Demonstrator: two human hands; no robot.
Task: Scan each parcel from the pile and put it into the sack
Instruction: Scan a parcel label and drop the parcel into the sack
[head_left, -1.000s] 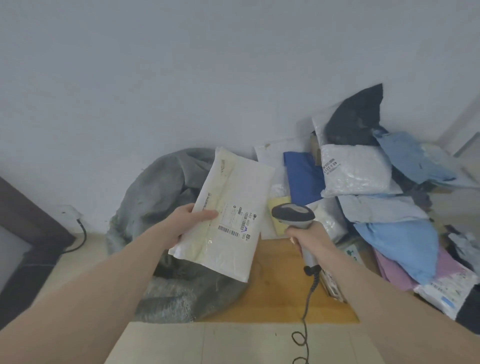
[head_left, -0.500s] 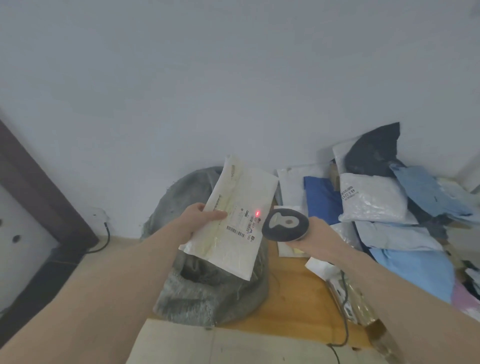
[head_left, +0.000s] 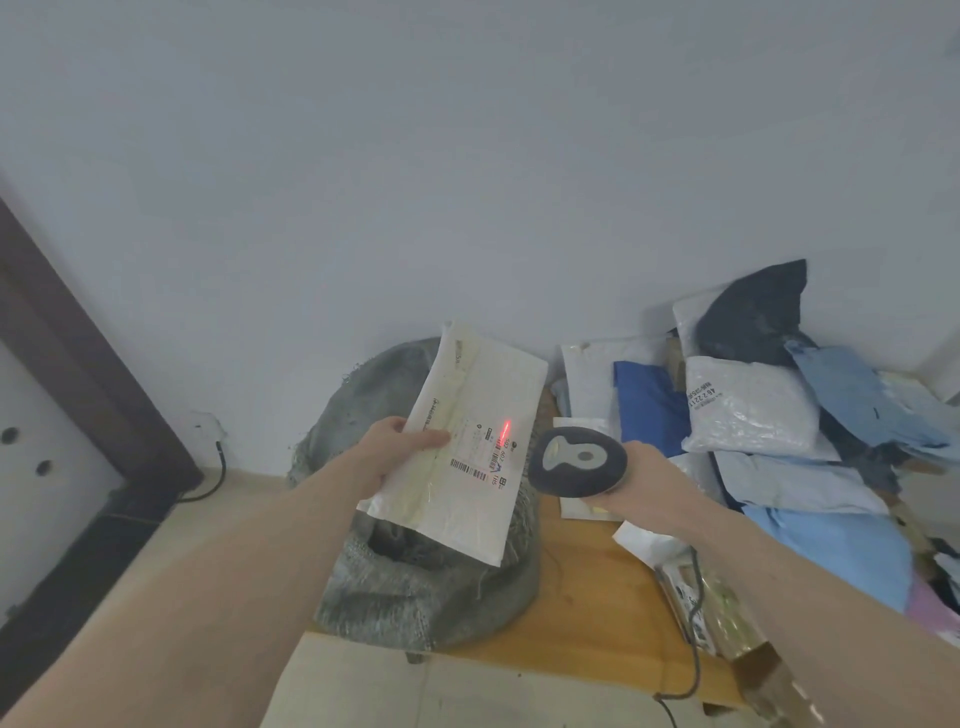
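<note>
Over at far left, well away from either grip, a dark door frame (head_left: 78, 374) runs down to the floor and a black cable (head_left: 210, 480) comes out of the wall; neither matters for the task. Left hand (head_left: 387, 454) pinches the white parcel (head_left: 470, 441) by its left edge, thumb on the printed face, fingers hidden behind; parcel is held tilted in the air, directly above and slightly in front of the grey sack (head_left: 426, 582), whose mouth sags open just below that grip. Red laser line (head_left: 505, 431) sits on the label, a little above the barcode (head_left: 470, 469), so the beam looks slightly off target; can't tell if a read has registered. Just right of the parcel, right hand (head_left: 641, 486) is curled round the scanner (head_left: 577, 460), head aimed at the label, cord (head_left: 693, 639) trailing down past the wrist over the wooden worktop (head_left: 592, 613). Progress: scan step in hand for this parcel, drop into sack not yet done. Sack contents not visible, so count done is unclear. Right of the scanner grip, the pile (head_left: 769, 415) of white, blue and dark bags is large, so most of the job looks left. Nothing blocks the drop; loose packets near the cord could snag it.
</note>
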